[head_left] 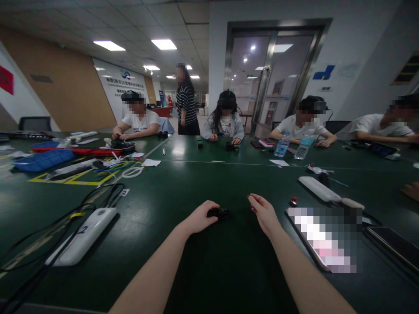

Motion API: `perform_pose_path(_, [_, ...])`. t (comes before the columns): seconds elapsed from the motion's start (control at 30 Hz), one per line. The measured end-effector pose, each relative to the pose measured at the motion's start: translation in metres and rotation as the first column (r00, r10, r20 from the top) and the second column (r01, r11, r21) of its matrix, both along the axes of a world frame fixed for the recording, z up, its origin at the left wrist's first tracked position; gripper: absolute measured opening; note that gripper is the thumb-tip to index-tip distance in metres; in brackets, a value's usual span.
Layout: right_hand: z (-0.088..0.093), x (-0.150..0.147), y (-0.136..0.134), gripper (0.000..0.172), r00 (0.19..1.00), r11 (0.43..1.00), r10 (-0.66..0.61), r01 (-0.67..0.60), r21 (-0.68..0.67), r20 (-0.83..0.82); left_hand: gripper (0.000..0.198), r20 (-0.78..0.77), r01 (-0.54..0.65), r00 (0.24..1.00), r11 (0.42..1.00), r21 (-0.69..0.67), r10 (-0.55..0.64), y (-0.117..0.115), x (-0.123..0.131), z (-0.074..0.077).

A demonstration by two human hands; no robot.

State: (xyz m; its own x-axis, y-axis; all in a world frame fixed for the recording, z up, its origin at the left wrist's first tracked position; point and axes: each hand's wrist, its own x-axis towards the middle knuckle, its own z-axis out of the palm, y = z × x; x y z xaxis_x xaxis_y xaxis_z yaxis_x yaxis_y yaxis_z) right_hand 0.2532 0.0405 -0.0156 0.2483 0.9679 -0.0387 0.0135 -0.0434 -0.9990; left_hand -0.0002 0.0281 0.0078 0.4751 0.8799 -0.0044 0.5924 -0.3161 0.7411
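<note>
Fingers [209, 208] of left hand [197, 219] on black gadget [218, 213], right hand's [263, 213] loose, white device [319, 189] beyond.

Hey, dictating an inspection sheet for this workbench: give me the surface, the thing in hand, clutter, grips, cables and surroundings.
surface: dark green table top, long and shared.
job's things: small black device at the left hand.
clutter: white power strip, blue plastic tray, plastic water bottle, pixelated item.
grips: left hand against the device, hold unclear; right hand open, apart from it.
cables: black cords by a second white power strip; coloured wires.
surroundings: seated co-worker across the table, standing person, glass door.
</note>
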Motion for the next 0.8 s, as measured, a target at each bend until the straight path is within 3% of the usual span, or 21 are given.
perform_pose_path(0.23, [-0.0011, 0.0002, 0.0010, 0.051, 1.000, 1.000, 0.006, -0.006, 0.006, 0.021, 0.043, -0.016, -0.017, 1.000, 1.000, -0.023, 0.016, -0.0006, -0.0008, 0.0012])
perform_pose_path(0.63, [0.0044, -0.0008, -0.0021, 0.048, 0.999, 0.999, 0.032, -0.032, -0.006, -0.022, 0.039, 0.021, 0.007, 1.000, 0.999, 0.051, -0.008, -0.0007, 0.0000, -0.0017])
perform_pose_path(0.8, [0.0040, -0.0020, -0.0024, 0.047, 0.998, 1.000, 0.004, -0.004, -0.001, 0.057, 0.041, -0.003, -0.005, 1.000, 0.999, 0.033, 0.005, -0.0009, 0.0004, 0.0001])
